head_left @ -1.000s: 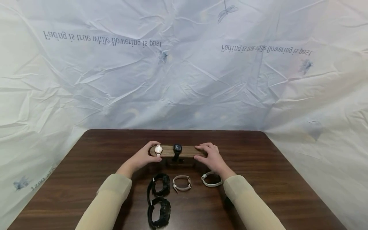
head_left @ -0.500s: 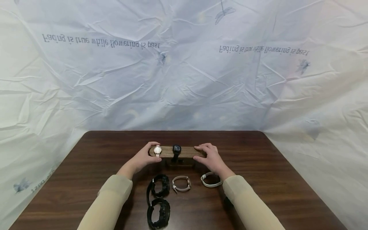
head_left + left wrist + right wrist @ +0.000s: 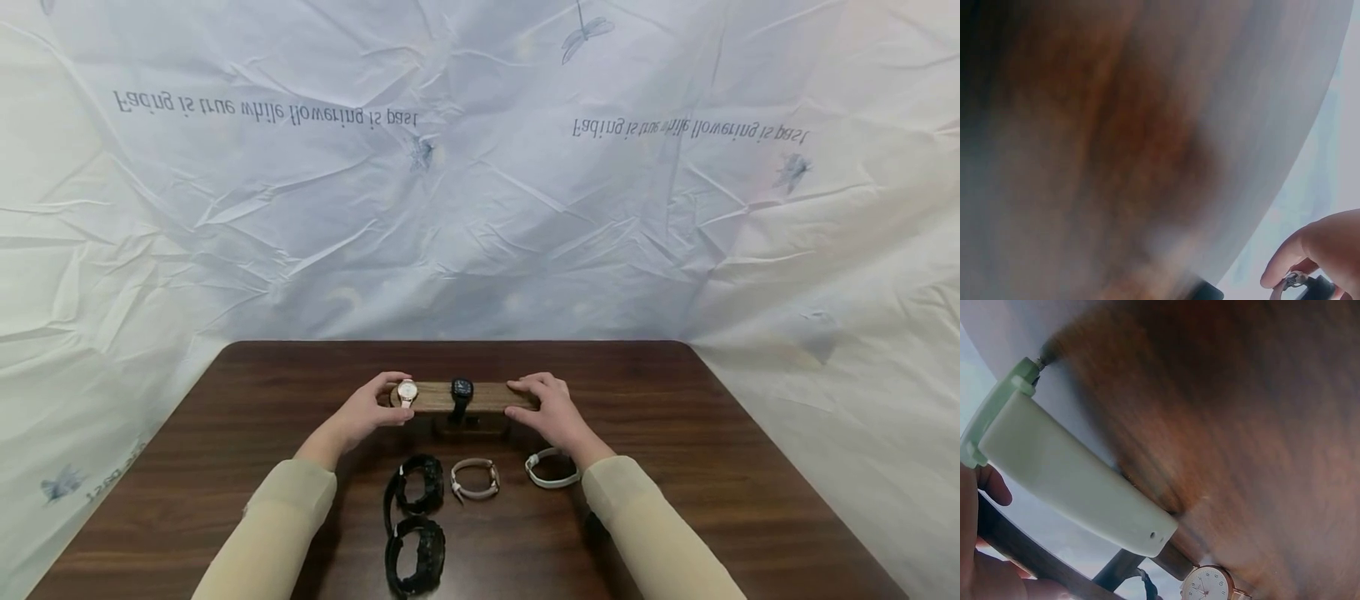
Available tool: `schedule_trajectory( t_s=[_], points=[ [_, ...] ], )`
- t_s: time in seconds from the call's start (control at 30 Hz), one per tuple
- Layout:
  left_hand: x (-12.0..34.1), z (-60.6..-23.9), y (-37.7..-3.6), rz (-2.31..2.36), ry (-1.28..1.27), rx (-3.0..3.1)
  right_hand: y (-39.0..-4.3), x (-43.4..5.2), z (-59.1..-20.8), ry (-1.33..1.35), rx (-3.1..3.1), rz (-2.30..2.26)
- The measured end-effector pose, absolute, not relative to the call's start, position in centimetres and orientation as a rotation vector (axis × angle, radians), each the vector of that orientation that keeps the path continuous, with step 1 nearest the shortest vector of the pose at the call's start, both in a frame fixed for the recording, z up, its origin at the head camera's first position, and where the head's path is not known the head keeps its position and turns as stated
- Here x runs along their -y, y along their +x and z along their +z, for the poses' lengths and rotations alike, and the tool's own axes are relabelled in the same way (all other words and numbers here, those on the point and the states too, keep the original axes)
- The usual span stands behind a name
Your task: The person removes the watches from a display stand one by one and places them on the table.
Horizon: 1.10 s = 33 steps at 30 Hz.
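Note:
A wooden bar stand (image 3: 487, 397) sits mid-table and carries a rose-gold watch (image 3: 407, 392) near its left end and a black watch (image 3: 461, 389) at its middle. My left hand (image 3: 372, 409) curls round the bar's left end, fingers above and thumb below the rose-gold watch. In the left wrist view its fingertips (image 3: 1310, 250) touch a metal buckle (image 3: 1290, 281). My right hand (image 3: 545, 406) grips the bar's right end. The right wrist view shows the dark bar (image 3: 1035, 559), the rose-gold watch (image 3: 1210, 585) and a pale strap (image 3: 1066, 475).
In front of the stand on the dark wood table (image 3: 225, 433) lie two black watches (image 3: 418, 485) (image 3: 415, 556), a beige-strap watch (image 3: 474, 479) and a white watch (image 3: 551, 468) by my right wrist. A crinkled white printed sheet (image 3: 480, 208) hangs behind and beside the table.
My left hand and forearm have shifted slightly left, and the rose-gold watch has slid a little toward the bar's left end. The right hand has stayed put.

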<state>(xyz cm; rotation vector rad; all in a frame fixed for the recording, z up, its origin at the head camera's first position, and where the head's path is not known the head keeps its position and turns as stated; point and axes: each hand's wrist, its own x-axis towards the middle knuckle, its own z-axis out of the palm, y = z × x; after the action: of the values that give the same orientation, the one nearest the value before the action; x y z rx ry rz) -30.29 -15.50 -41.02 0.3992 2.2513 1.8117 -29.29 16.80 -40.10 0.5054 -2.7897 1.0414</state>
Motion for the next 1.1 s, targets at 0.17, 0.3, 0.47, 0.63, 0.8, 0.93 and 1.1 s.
schedule_trajectory(
  t_s=[0.17,0.3,0.47,0.63,0.8,0.93,1.1],
  points=[
    [15.3,-39.8,-29.6,1.816,0.395,-2.225,-29.4,-16.8,-40.1,0.513,2.794,1.038],
    [15.1,-38.7,-28.9,1.727,0.410,-2.292,-29.4,-16.9,-40.1,0.509,2.798,1.035],
    [15.2,-39.4,-29.6,1.641,0.421,-2.363,-29.4,-16.9,-40.0,0.505,2.802,1.027],
    [15.7,-41.1,-30.6,1.647,0.403,-2.413,-29.3,-16.8,-39.9,0.500,2.810,1.039],
    [16.1,-40.7,-30.4,1.663,0.382,-2.438,-29.3,-16.8,-39.9,0.502,2.805,1.039],
    [16.5,-40.5,-30.1,1.685,0.358,-2.467,-29.3,-16.8,-40.0,0.508,2.802,1.037],
    [17.0,-40.5,-29.9,1.697,0.334,-2.498,-29.3,-16.8,-40.0,0.507,2.799,1.036]
  ],
)
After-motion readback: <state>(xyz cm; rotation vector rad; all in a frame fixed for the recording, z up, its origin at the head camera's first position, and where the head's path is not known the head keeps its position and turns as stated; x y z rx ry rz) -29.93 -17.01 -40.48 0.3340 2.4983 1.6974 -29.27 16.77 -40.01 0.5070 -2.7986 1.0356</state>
